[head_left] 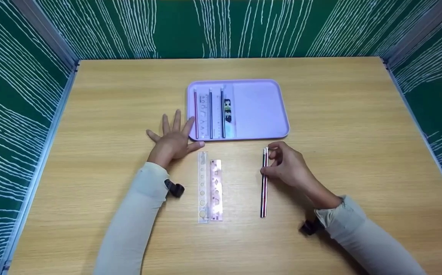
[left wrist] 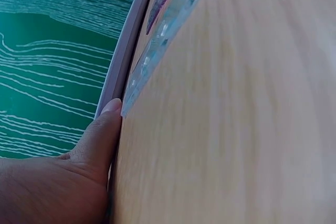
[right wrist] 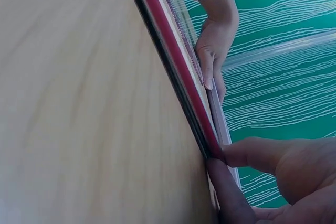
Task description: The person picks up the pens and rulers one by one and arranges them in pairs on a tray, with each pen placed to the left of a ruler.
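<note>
My right hand (head_left: 289, 165) pinches two pencils lying side by side, its thumb at the left side and fingertips near the upper end. In the right wrist view one is a red pencil (right wrist: 178, 59) and the other a dark pencil (right wrist: 167, 64). My left hand (head_left: 172, 144) rests with fingers spread at the near left corner of the purple tray (head_left: 259, 110). Just below that hand lie a clear stencil ruler (head_left: 202, 187) with round holes and a pink stencil ruler (head_left: 216, 191), parallel to each other.
Inside the tray's left half are a red pencil (head_left: 196, 114), two dark pencils, clear rulers between them and a ruler with a cartoon picture (head_left: 227, 110). Green walls (head_left: 179, 30) with white lines border the wooden table (head_left: 332, 103) at the back and sides.
</note>
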